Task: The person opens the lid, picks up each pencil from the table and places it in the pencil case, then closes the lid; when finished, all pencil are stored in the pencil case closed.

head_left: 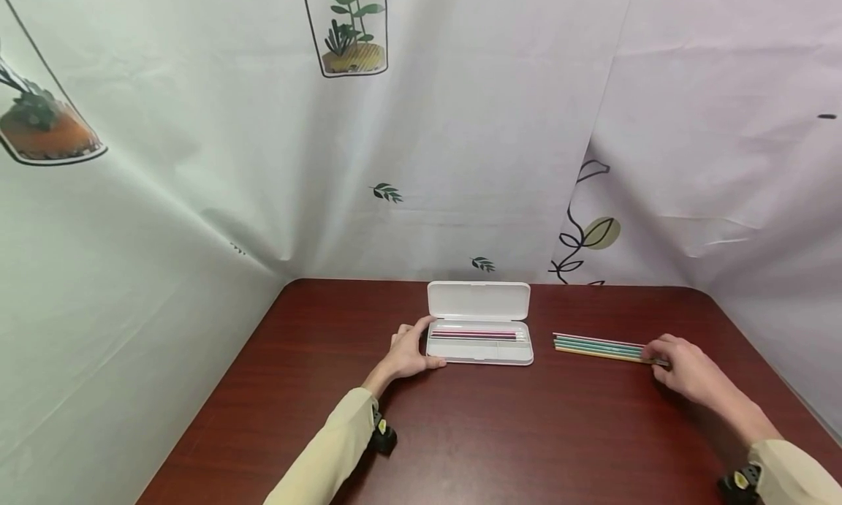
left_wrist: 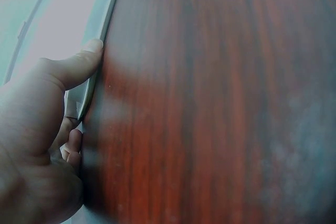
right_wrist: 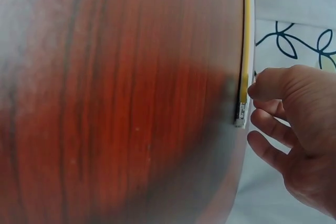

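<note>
My left hand [head_left: 406,351] grips the left end of a white pencil case [head_left: 513,355], which lies with its lid raised. Its thumb [left_wrist: 84,65] is on the near edge and its fingers are round the far side. Several dark red and purple pencils [head_left: 473,335] lie inside the case. To the right, a row of pencils [head_left: 595,346] in white, green and yellow lies on the table. My right hand [head_left: 687,370] is at their right end, fingers bent over them. Close up, a yellow pencil [right_wrist: 245,51] shows its eraser end beside the fingertips; whether they pinch any pencil is hidden.
The dark red wooden table [head_left: 513,432] ends at a white curtain [head_left: 473,139] printed with plants, which hangs behind and along both sides. Each wrist carries a black band-mounted device [head_left: 383,435] at the cuff of a pale yellow sleeve [head_left: 329,446].
</note>
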The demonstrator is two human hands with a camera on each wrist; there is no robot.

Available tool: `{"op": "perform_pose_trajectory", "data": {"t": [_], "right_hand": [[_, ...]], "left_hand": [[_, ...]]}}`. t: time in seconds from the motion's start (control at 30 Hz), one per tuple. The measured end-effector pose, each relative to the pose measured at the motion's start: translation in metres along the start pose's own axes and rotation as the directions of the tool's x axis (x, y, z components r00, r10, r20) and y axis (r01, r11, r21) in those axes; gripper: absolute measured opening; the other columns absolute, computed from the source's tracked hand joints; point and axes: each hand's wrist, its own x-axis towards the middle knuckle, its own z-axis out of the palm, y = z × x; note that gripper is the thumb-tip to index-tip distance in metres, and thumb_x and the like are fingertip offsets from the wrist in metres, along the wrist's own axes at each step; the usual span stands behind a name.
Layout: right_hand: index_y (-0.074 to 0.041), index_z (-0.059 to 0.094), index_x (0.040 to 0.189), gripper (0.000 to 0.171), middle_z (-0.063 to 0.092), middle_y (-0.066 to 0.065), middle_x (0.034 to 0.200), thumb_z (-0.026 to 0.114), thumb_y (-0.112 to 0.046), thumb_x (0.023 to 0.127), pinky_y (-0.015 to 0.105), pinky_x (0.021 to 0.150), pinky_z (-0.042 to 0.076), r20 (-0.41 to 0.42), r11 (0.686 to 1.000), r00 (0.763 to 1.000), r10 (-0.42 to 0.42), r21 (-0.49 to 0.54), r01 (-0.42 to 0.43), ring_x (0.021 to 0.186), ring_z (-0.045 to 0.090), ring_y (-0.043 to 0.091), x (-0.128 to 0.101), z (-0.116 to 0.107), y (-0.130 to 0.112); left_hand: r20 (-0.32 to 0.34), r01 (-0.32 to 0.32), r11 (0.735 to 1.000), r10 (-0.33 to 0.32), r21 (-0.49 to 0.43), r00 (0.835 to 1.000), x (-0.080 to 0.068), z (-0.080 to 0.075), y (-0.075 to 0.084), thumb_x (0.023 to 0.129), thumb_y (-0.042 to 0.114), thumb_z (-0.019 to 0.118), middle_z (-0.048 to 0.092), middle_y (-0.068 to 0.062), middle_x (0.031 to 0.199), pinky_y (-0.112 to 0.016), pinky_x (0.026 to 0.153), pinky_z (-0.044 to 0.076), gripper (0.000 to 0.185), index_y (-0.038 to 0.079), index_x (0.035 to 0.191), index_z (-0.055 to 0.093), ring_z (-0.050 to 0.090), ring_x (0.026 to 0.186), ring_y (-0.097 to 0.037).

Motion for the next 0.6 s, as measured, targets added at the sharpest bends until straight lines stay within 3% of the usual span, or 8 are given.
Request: {"op": "perform_pose_trajectory", "data": {"t": [0.6], "right_hand": [[-0.010,0.067,0.083,0.026,0.057,-0.003,0.082,0.078,0.008,0.069,0.037,0.058,0.043,0.059,1.000,0.998,0.002,-0.011,-0.002,0.069,0.048,0.013,-0.0010,-0.0002,0.0012]], "left_hand": [[0.007,0.010,1.000,-0.010,0.000,1.000,-0.0011,-0.0009,0.0023,0.072,0.033,0.090,0.057,-0.016,0.120,-0.047,0.088,0.036,0.089,0.018,0.147,0.045,0.044,0.113,-0.033]]}}
